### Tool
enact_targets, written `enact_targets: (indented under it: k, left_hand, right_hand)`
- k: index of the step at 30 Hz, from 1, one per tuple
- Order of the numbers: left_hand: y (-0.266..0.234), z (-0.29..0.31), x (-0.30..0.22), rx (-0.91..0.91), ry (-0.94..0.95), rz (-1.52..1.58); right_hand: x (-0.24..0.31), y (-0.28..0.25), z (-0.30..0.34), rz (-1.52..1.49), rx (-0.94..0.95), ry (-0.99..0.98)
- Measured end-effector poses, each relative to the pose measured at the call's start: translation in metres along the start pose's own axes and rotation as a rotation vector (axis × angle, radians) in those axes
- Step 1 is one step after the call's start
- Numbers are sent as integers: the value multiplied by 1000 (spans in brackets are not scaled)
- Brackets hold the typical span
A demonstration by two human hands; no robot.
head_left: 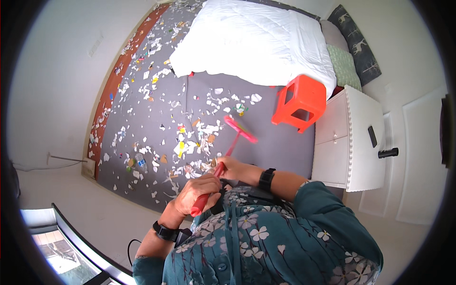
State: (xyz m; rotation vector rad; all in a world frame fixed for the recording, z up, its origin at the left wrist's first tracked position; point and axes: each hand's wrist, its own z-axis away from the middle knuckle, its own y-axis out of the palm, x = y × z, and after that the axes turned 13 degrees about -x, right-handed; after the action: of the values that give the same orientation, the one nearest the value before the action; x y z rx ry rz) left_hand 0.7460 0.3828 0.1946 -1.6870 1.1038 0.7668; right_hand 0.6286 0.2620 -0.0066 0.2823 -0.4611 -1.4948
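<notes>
A broom with a red handle and a pink head (pixel 241 130) slants away from me over the grey floor (pixel 270 147). Near the top end of the handle, my left hand (pixel 197 192) is closed around it. Farther down the same handle my right hand (pixel 231 168) grips it too. The broom head looks slightly blurred, with green showing along its far side. White paper scraps (pixel 202 137), mixed with yellow and brown bits, lie on the floor just left of the head. A small group of scraps (pixel 241 108) sits beyond it.
A red plastic stool (pixel 302 102) stands right of the broom, beside a white cabinet (pixel 332 142) with a black flashlight (pixel 388 153) on top. Beyond is a bed with a white quilt (pixel 247 38). Scraps cover much of the left floor, up to the wall (pixel 57 95).
</notes>
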Motion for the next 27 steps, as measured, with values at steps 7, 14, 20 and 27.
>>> enact_targets:
  k: [7,14,20,27]
  left_hand:
    - [4,-51,42,56,-131,-40]
    - [42,-119,109,79,-265,6]
    - [52,-193,125,-45,-340,103]
    - [11,-225,83,-85,-370,-267]
  right_hand:
    - [75,-46,-31,-200,-164,4]
    - [147,-55,-52,-342,-398,-73]
    - [185,-132,-187,-190,-241,-20]
    - [207,38,-74,41,-186,261]
